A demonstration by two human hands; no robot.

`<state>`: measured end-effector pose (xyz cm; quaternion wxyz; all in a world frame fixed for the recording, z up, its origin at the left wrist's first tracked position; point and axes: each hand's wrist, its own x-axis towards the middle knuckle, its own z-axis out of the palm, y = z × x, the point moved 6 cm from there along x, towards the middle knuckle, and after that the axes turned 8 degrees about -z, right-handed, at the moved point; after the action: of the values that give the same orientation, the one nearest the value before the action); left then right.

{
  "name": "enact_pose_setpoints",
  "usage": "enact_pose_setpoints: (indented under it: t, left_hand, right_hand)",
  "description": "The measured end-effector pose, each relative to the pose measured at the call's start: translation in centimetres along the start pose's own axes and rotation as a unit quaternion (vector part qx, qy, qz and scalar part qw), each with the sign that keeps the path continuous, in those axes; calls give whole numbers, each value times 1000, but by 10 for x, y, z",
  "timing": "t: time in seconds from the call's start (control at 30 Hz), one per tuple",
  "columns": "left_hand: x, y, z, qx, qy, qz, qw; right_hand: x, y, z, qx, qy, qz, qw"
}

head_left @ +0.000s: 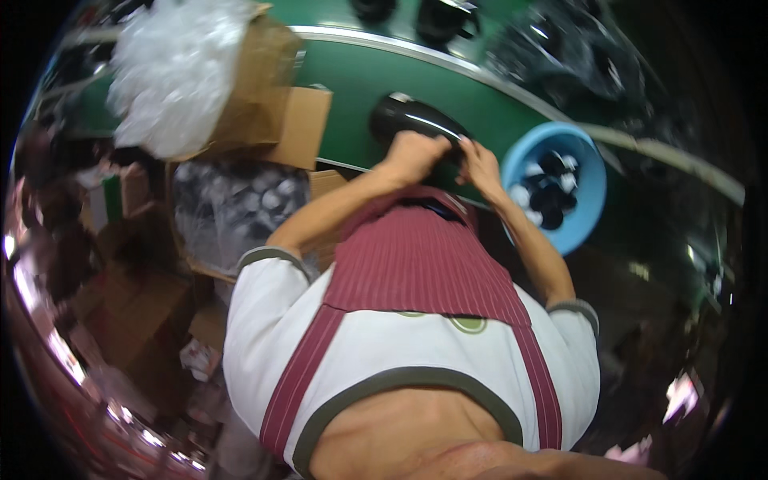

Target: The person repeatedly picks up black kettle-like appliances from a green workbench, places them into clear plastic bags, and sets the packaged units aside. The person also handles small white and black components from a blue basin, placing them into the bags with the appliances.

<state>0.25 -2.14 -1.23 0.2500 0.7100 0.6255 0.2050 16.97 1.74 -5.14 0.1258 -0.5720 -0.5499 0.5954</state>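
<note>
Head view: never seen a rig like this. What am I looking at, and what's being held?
No machine here, just a person's bare hands. The single picture comes from the left of two head-worn fisheye cameras looking down, so straight edges bend toward the rim. The left hand grips a glossy black, rounded object over a green worktop; the right hand is at its near end, exact grip unclear. On the right, a blue basin holds black and white pieces; on the left, whitish plastic bulges from a cardboard box.

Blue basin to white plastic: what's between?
Head view, left to right: cardboard, green tabletop, then left hand at the black object, then right hand.
</note>
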Motion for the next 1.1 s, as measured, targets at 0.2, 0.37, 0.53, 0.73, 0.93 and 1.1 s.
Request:
enact_pose_setpoints:
  t: [0.2,0.37,0.53,0.73,0.93,1.1]
  left_hand:
    - [-52,17,46,71,87,74,991]
    - [-58,6,29,32,-5,132,991]
    - [-6,-66,-201,-2,406,-5,914]
    - [43,-147,-376,369,588,-156,702]
    - [112,-135,-306,358,411,16,838]
    - [100,-137,-106,213,42,-96,971]
  right_hand:
    - [-18,87,22,243,-8,186,952]
    - [-38,20,57,360,-95,238,897]
    - [-21,37,42,337,-74,193,918]
    - [-17,18,38,248,-56,122,959]
    - [-16,33,18,239,34,87,967]
    - [-27,26,-20,265,83,54,959]
